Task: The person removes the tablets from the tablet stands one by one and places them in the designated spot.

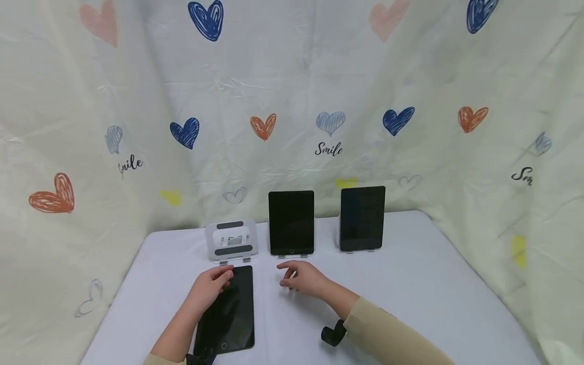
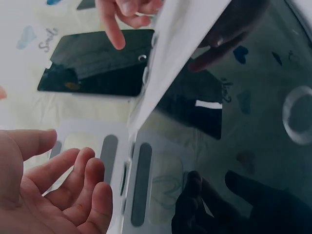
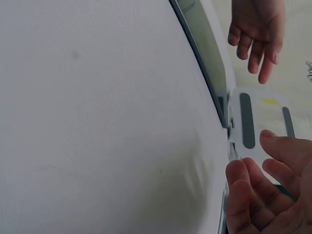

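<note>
A black tablet (image 1: pixel 234 309) lies face up at the front left of the white table. My left hand (image 1: pixel 210 288) hovers over its upper left part, fingers loosely bent, and the glossy screen mirrors the hand in the left wrist view. Just beyond the tablet's far edge is a white tablet stand (image 1: pixel 210 243) with two grey pads and nothing on it. To the right, my right hand (image 1: pixel 307 279) hangs above the table with relaxed fingers and holds nothing. It is nearest to the upright middle tablet (image 1: pixel 292 223), which leans on a stand.
Another upright tablet (image 1: pixel 362 218) rests on a stand at the back right. Behind the white table (image 1: pixel 401 284) hangs a pale curtain (image 1: pixel 292 76) printed with hearts. A black camera mount (image 1: pixel 334 333) sits at my right wrist.
</note>
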`<state>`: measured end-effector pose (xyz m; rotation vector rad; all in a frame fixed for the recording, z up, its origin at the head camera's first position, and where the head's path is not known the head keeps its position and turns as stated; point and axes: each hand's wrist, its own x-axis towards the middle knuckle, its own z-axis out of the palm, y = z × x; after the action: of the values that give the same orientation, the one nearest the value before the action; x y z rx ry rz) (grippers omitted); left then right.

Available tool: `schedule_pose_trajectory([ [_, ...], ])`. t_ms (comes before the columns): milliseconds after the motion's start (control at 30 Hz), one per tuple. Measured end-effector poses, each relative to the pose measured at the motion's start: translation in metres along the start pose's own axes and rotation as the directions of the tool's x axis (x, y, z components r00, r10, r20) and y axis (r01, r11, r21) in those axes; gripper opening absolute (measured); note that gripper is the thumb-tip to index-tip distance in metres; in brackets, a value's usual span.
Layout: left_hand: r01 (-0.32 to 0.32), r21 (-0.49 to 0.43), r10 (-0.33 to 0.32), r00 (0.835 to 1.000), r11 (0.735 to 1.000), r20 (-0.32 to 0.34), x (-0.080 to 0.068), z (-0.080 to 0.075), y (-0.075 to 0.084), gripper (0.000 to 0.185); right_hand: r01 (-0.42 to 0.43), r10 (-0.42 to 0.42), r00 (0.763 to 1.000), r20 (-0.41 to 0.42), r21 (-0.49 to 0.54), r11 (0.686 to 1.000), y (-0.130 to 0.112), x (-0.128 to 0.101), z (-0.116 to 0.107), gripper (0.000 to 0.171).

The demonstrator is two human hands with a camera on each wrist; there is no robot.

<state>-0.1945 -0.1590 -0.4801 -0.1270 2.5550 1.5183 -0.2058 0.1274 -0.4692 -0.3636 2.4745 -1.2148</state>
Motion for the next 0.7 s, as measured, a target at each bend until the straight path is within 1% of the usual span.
schedule_pose_trajectory([
  [100, -0.023, -0.012, 0.023, 1.000, 1.000, 0.006, 0.005, 0.006, 0.004, 0.038, -0.004, 0.004, 1.000, -0.017, 0.012, 1.000, 0.007, -0.001, -0.008, 0.047],
  [300, -0.039, -0.039, 0.038, 0.999, 0.998, -0.025, 0.013, 0.018, 0.012, 0.037, -0.009, 0.010, 0.999, -0.039, 0.024, 1.000, 0.019, -0.001, -0.024, 0.047],
  [400, -0.042, -0.066, 0.041, 0.999, 0.997, -0.021, 0.016, 0.023, 0.018, 0.038, -0.017, 0.018, 0.998, -0.059, 0.021, 1.000, 0.024, -0.001, -0.033, 0.047],
  [567, -0.042, -0.101, 0.040, 0.999, 0.994, -0.029, 0.020, 0.028, 0.029, 0.039, -0.012, 0.016, 0.995, -0.094, 0.039, 0.999, 0.032, -0.001, -0.048, 0.047],
  [700, -0.075, -0.112, 0.071, 0.997, 0.991, -0.040, 0.024, 0.032, 0.034, 0.040, -0.025, 0.032, 0.990, -0.139, 0.056, 0.998, 0.036, 0.001, -0.058, 0.046],
])
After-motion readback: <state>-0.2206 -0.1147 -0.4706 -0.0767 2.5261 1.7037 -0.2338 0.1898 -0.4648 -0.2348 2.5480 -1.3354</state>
